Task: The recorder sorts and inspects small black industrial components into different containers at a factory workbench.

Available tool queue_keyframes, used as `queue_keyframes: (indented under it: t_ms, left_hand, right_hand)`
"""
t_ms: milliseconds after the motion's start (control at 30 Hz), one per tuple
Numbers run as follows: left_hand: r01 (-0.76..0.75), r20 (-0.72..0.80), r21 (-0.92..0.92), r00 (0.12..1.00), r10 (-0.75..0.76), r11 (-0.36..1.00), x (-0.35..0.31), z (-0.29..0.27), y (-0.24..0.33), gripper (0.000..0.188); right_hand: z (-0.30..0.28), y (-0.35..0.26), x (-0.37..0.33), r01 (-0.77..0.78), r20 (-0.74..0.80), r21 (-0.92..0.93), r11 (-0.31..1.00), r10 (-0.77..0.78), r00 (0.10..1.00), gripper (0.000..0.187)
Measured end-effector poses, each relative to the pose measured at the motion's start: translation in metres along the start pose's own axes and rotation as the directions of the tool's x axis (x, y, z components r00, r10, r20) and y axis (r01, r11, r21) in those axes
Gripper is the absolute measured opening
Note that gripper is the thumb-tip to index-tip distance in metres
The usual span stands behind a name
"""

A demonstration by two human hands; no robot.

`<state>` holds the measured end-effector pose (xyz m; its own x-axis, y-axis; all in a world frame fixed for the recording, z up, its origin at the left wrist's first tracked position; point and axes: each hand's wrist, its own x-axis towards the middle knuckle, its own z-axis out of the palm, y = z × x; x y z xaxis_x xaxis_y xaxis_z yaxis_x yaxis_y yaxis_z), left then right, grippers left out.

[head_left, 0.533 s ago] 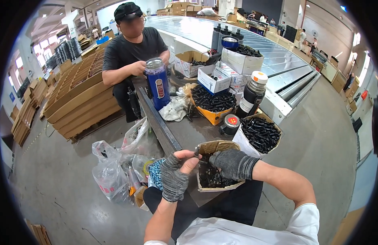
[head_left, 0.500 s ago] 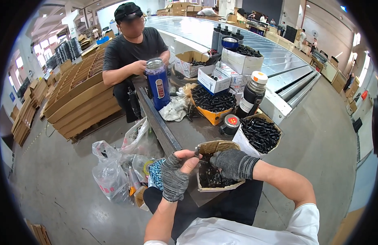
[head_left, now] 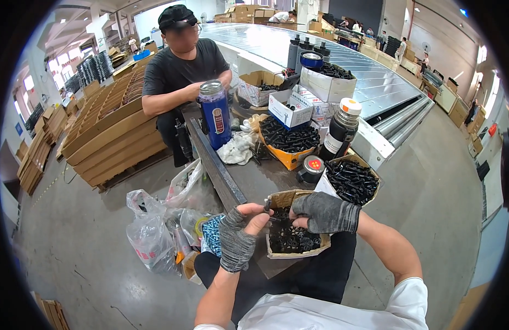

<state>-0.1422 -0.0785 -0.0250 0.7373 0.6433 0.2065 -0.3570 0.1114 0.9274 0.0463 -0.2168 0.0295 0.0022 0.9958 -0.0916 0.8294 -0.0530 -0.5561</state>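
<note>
My left hand (head_left: 238, 237), in a grey fingerless glove, pinches a small dark cylindrical part (head_left: 267, 205) upright between thumb and forefinger. Beside it, an open cardboard box (head_left: 298, 254) holds many small black ring-like pieces (head_left: 293, 240). My right hand (head_left: 330, 213), gloved the same way, is over this box with thumb and fingers drawn together at its right side. Whatever sits between those fingertips is too small to make out. A carton of black cylindrical parts (head_left: 351, 179) stands just beyond my right hand.
Across the table, a person (head_left: 185, 77) sits behind a blue jar (head_left: 215, 118). Nearby are an orange-edged box of black parts (head_left: 290, 137), a dark bottle (head_left: 340, 129), a round lid (head_left: 311, 168) and a white cloth (head_left: 236, 148). Plastic bags (head_left: 150, 236) and blue screws (head_left: 212, 234) lie left.
My right hand has lifted slightly and shifted right, its fingertips now showing above the pieces in the box. My left hand keeps its pinch. The person opposite has lowered a hand behind the jar.
</note>
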Motion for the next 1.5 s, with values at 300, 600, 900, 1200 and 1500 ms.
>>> queue_keyframes:
  t_ms: [300, 600, 900, 1200, 1500]
  left_hand:
    - [0.000, -0.004, -0.001, 1.000, 0.000, 1.000, -0.001, 0.003, 0.001, 0.017]
    - [-0.011, 0.013, -0.014, 1.000, 0.011, 1.000, -0.001, 0.004, 0.001, 0.018]
    - [-0.020, 0.016, 0.046, 1.000, 0.019, 0.999, -0.002, 0.001, 0.005, 0.019]
    - [-0.018, -0.021, -0.019, 1.000, 0.018, 1.000, -0.004, 0.011, 0.006, 0.018]
    - [-0.039, -0.091, -0.052, 0.995, 0.034, 0.998, -0.003, 0.014, 0.004, 0.017]
  right_hand:
    - [0.006, -0.004, 0.002, 0.002, 0.098, -0.236, 0.972, 0.022, 0.995, 0.021]
    - [0.026, 0.004, 0.012, 0.064, 0.131, -0.369, 0.927, -0.017, 0.991, 0.021]
    - [0.006, -0.003, 0.001, 0.008, 0.036, -0.254, 0.967, 0.001, 0.999, 0.017]
    - [-0.007, -0.031, -0.001, 0.090, -0.247, 0.287, 0.954, -0.017, 0.969, 0.019]
    - [0.009, -0.033, -0.002, 0.013, -0.259, 0.546, 0.838, 0.155, 0.953, 0.024]
